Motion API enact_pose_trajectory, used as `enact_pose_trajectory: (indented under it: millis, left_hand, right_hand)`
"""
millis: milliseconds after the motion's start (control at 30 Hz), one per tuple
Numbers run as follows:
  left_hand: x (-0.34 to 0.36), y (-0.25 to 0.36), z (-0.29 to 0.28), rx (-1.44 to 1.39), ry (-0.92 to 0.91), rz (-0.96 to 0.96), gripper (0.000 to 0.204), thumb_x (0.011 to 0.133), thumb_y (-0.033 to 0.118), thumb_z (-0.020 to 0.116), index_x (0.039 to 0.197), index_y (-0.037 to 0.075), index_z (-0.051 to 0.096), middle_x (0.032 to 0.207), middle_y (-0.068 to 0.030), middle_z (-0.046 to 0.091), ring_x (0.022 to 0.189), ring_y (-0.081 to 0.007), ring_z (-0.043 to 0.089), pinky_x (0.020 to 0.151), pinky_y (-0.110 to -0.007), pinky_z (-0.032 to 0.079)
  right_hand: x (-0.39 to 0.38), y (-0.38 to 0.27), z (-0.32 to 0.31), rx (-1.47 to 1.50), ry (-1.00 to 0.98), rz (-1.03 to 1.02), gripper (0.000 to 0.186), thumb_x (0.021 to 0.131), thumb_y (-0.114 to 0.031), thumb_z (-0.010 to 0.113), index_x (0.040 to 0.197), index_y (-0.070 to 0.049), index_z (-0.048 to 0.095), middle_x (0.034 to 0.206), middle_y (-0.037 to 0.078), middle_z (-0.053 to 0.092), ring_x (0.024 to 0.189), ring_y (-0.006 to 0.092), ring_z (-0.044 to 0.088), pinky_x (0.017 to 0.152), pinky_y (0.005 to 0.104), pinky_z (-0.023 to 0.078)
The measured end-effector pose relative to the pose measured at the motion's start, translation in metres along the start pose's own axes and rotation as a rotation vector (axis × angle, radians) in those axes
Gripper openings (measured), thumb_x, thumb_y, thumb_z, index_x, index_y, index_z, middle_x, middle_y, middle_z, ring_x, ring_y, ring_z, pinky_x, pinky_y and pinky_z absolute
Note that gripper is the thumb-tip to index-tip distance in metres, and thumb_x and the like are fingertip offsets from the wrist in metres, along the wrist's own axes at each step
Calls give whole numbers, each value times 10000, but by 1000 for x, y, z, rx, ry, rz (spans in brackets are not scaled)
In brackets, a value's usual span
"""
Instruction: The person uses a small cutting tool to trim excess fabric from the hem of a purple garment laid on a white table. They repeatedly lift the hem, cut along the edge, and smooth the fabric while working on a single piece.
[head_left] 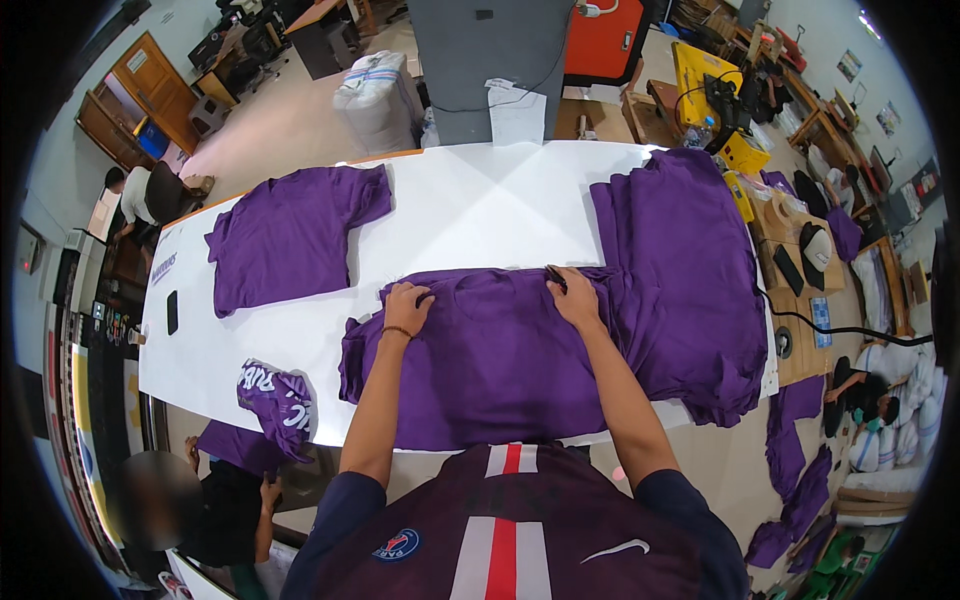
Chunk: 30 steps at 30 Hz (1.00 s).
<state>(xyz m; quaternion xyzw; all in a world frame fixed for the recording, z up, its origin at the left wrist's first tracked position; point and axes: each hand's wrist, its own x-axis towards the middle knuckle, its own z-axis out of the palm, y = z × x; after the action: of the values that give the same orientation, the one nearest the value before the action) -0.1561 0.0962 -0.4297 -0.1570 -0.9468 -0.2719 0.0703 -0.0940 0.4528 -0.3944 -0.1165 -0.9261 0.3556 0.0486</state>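
A purple T-shirt point(500, 350) lies spread in front of me on the white table, its neckline toward the far side, on top of other purple cloth. My left hand point(408, 310), with a bead bracelet at the wrist, is closed on the shirt's far left part near the shoulder. At the far right shoulder my right hand point(577, 298) rests on the cloth, fingers curled around a small black tool point(556, 277) whose kind I cannot make out. Something small and dark also shows by the left fingertips.
Beside my right arm is a large pile of purple shirts point(690, 290). Another purple T-shirt point(290, 235) lies flat at the far left, near a black phone point(172, 312). A crumpled printed purple garment point(275, 405) sits at the left edge, where a co-worker point(225, 510) handles purple cloth.
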Motion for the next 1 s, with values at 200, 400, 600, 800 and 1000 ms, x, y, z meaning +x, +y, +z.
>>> enact_pose_trajectory:
  millis: [200, 400, 600, 800, 1000]
  left_hand:
    - [-20, 29, -35, -226, 216, 101, 107, 832, 71, 766, 936, 46, 764, 910, -93, 721, 899, -293, 666, 808, -404, 531]
    - [-107, 50, -98, -365, -155, 27, 142, 756, 24, 796, 897, 34, 775, 954, -114, 760, 888, -290, 697, 806, -370, 549]
    - [-186, 37, -80, -352, -556, -130, 220, 713, 37, 786, 932, 45, 797, 915, -107, 771, 864, -276, 729, 767, -340, 582]
    - [-174, 68, -69, -342, -490, -170, 198, 744, 22, 742, 938, 26, 782, 864, -129, 755, 757, -258, 724, 726, -339, 578]
    - [-143, 95, -62, -397, -448, 21, 221, 793, 37, 769, 1014, 38, 767, 902, -103, 744, 778, -226, 721, 747, -339, 574]
  right_hand:
    - [-13, 10, 3, 37, 105, -124, 226, 948, -218, 666, 1064, -31, 714, 1102, 134, 689, 981, 363, 679, 838, 455, 525]
    - [-99, 29, -49, 333, -221, -81, 143, 898, -103, 714, 992, 5, 714, 835, 167, 698, 767, 280, 695, 718, 368, 518]
    - [-177, 37, -62, 83, -398, -78, 182, 898, -147, 728, 1024, -16, 745, 949, 122, 722, 796, 297, 695, 725, 372, 524]
    - [-189, 27, -55, 192, -274, -106, 206, 914, -169, 729, 1008, 14, 725, 897, 184, 723, 762, 318, 696, 677, 379, 513]
    - [-179, 3, -55, 188, -382, 60, 279, 964, -264, 700, 1005, 12, 712, 777, 185, 685, 655, 246, 647, 621, 369, 476]
